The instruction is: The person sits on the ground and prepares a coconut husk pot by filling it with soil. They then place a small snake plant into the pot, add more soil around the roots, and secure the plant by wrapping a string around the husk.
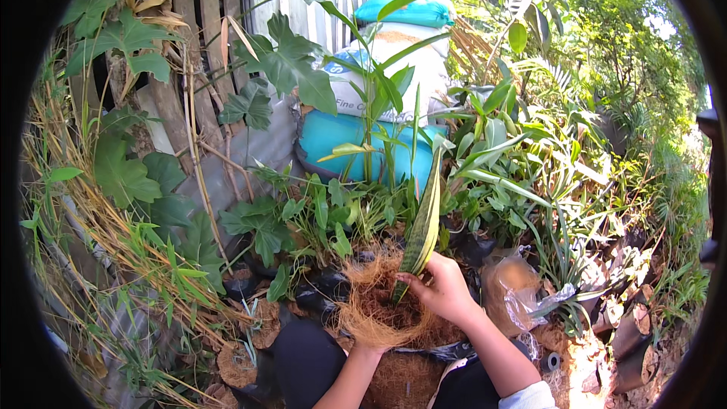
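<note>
My right hand (440,289) pinches a snake plant leaf (423,221) near its base, between thumb and fingers. The leaf stands upright, slightly tilted, dark green with yellow margins. Its lower end sits in a nest of brown coconut fibre (386,324), with darker loose fibre in the middle. From below, my left hand (372,347) cups this nest; its fingers are hidden by the fibre. Under and behind the nest is a black plastic bag (448,351) with more brown fibre at its mouth.
A clear plastic bag of brown material (511,289) stands at the right, near a small dark ring (550,362). Several black grow bags (633,346) lie farther right. Stacked sacks (386,79) rise behind leafy plants (324,204). A wooden slat fence (187,57) borders the left.
</note>
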Motion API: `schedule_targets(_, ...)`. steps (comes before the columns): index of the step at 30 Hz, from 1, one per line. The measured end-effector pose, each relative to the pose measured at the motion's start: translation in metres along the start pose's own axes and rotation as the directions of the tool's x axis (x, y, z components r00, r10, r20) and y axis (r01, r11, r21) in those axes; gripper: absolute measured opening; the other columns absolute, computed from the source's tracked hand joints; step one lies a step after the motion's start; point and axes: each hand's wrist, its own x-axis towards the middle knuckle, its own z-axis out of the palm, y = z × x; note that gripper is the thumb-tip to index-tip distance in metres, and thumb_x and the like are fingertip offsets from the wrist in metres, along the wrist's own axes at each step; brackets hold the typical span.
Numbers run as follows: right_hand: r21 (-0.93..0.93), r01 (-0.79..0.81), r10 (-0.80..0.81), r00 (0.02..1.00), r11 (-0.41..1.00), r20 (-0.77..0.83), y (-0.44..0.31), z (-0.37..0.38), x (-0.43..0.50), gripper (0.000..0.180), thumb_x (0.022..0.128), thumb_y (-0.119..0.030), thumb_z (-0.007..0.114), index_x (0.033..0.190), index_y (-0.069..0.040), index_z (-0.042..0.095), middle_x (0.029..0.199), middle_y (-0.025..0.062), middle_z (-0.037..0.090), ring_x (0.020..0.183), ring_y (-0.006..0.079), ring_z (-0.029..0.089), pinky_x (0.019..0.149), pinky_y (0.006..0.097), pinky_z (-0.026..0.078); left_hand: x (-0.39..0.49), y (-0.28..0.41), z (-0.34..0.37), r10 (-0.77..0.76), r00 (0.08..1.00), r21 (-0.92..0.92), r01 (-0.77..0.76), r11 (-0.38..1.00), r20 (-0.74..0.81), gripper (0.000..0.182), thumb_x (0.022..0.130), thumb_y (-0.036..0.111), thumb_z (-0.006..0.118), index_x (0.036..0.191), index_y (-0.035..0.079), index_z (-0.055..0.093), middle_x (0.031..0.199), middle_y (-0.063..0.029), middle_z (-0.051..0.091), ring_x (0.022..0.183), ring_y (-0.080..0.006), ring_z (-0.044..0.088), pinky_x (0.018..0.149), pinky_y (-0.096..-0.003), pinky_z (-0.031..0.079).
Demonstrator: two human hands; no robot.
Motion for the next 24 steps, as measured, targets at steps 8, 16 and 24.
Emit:
schedule_targets(8,-0.037,-0.032,0.034,0.998,0.999,0.05,-0.01,0.019,0.002,0.023,0.078,-0.009,0.073,0.1,-0.007,0.066,0.09,0.0144,0.066,0.076,0.0344,0.064,0.065,0.0397,0.051,-0.003,0.01,-0.007,0.022,0.997,-0.05,-0.019,0.999,0.072,0.05,0.099,0.041,0.04,0.135,0.007,0.048,0.13,-0.0134,0.056,0.116,-0.0302,0.058,0.098,-0.0479,0.05)
schedule_targets(16,-0.01,-0.128,0.128,0.986,0.992,0.108,-0.01,0.033,0.011,0.021,0.077,-0.007,0.074,0.097,-0.005,0.067,0.089,0.0167,0.067,0.083,0.0374,0.065,0.07,0.0394,0.052,-0.012,0.023,-0.004,0.068,0.997,-0.015,-0.068,0.998,0.021,0.051,0.099,0.041,0.041,0.135,0.006,0.049,0.132,-0.0139,0.055,0.118,-0.0306,0.057,0.099,-0.0479,0.049)
schedule_targets(24,0.04,-0.056,0.052,0.995,0.998,0.089,-0.009,0.046,0.013,0.019,0.077,-0.007,0.074,0.095,-0.004,0.067,0.091,0.0169,0.067,0.086,0.0378,0.065,0.072,0.0391,0.052,-0.019,0.031,-0.004,0.132,0.991,0.045,-0.132,0.99,-0.005,0.048,0.101,0.04,0.039,0.135,0.007,0.049,0.132,-0.0132,0.055,0.118,-0.0288,0.057,0.1,-0.0465,0.049)
